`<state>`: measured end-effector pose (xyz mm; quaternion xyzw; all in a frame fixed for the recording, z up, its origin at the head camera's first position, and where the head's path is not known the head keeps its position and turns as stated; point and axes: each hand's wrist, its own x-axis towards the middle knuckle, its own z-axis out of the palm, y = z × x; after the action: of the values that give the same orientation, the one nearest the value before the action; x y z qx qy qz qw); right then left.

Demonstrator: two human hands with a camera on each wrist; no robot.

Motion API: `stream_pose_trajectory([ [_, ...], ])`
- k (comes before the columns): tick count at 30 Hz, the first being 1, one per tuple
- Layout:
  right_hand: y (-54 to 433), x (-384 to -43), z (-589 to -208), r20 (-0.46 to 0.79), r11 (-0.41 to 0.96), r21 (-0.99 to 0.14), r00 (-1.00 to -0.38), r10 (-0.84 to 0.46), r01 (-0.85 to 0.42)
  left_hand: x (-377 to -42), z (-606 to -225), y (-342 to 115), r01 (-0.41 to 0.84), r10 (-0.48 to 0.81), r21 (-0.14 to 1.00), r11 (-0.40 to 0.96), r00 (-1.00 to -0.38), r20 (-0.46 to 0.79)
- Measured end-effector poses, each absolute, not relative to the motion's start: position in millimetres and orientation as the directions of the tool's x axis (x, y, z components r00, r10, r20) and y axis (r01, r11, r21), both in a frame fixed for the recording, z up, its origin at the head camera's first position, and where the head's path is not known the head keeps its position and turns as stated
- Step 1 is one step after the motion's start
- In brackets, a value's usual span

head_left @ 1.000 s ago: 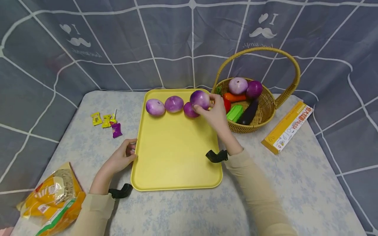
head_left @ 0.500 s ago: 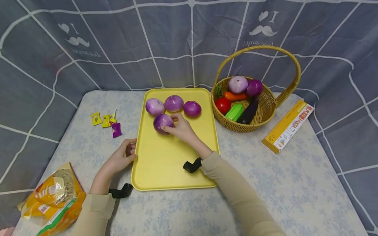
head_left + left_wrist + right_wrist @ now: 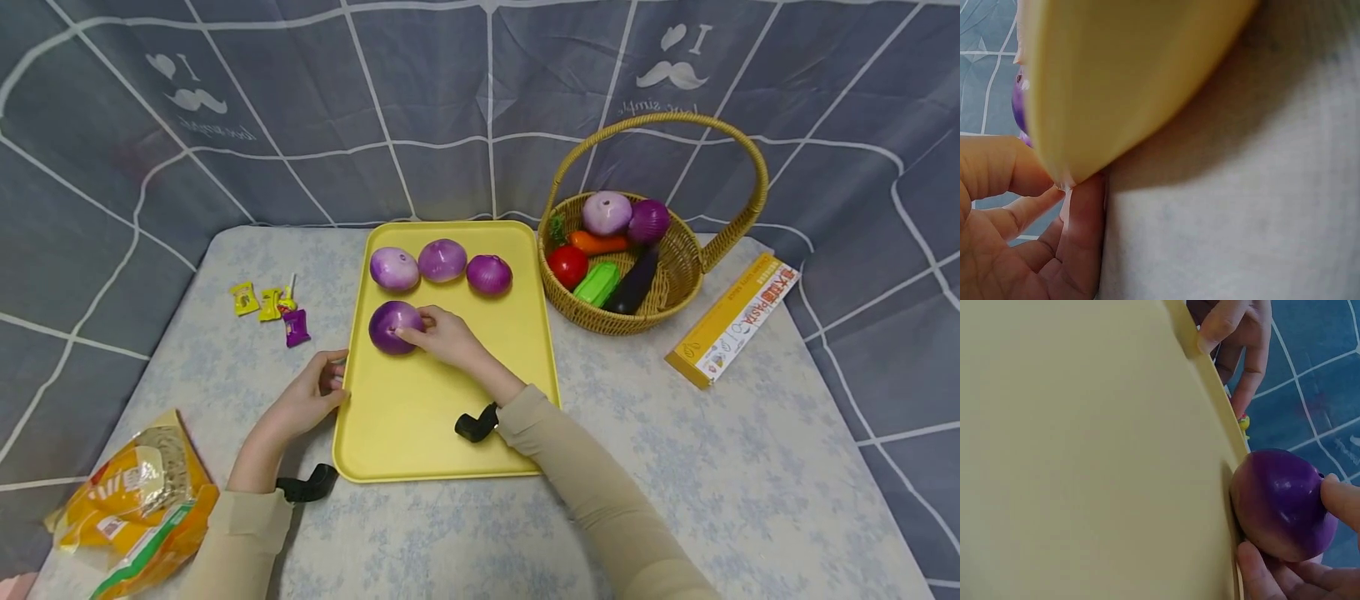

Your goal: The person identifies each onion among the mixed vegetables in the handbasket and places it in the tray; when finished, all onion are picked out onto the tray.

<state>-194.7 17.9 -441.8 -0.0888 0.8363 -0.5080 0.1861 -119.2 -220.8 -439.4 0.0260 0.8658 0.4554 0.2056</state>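
Note:
A purple onion (image 3: 390, 327) sits at the left side of the yellow tray (image 3: 435, 442), below a row of three more onions (image 3: 442, 261). My right hand (image 3: 453, 340) pinches this onion from its right side. In the right wrist view, the onion (image 3: 1282, 503) touches the tray floor near the rim, with thumb and fingers on opposite sides of it. My left hand (image 3: 306, 398) holds the tray's left rim. Close up in the left wrist view, my left fingers (image 3: 1085, 231) meet the tray edge (image 3: 1104, 94); part of the grip is hidden.
Right of the tray stands a wicker basket (image 3: 675, 267) of vegetables with a tall handle. A pasta box (image 3: 733, 322) lies beyond it. Small candies (image 3: 296, 327) lie left of the tray, and an orange bag (image 3: 142, 500) lies at the front left.
My right hand has carried the onion from above the tray's back right to its left side, then slightly further left and down. My left hand stays at the rim.

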Motion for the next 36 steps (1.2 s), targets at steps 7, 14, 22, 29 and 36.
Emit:
stream_pose_trajectory([
  [7, 18, -194, -439, -0.225, 0.479, -0.877, -0.920, -0.321, 0.047, -119, -439, -222, -0.149, 0.229, 0.791, 0.594, -0.911, -0.343],
  [14, 49, -198, -406, -0.116, 0.447, -0.894, -0.954, -0.278, -0.022, -117, -440, -224, -0.159, 0.218, 0.783, 0.601, -0.910, -0.352],
  [22, 136, -212, -356, 0.155, 0.433, -0.889, -0.988, -0.015, -0.146, -118, -439, -222, -0.125, 0.245, 0.801, 0.585, -0.914, -0.322],
  [29, 224, -225, -347, 0.114, 0.530, -0.847, -0.966, 0.230, 0.026, -118, -439, -223, -0.099, 0.236, 0.787, 0.609, -0.925, -0.299],
  [36, 275, -241, -349, 0.107, 0.544, -0.823, -0.898, 0.426, 0.160, -117, -442, -222, -0.096, 0.236, 0.791, 0.604, -0.926, -0.293],
])
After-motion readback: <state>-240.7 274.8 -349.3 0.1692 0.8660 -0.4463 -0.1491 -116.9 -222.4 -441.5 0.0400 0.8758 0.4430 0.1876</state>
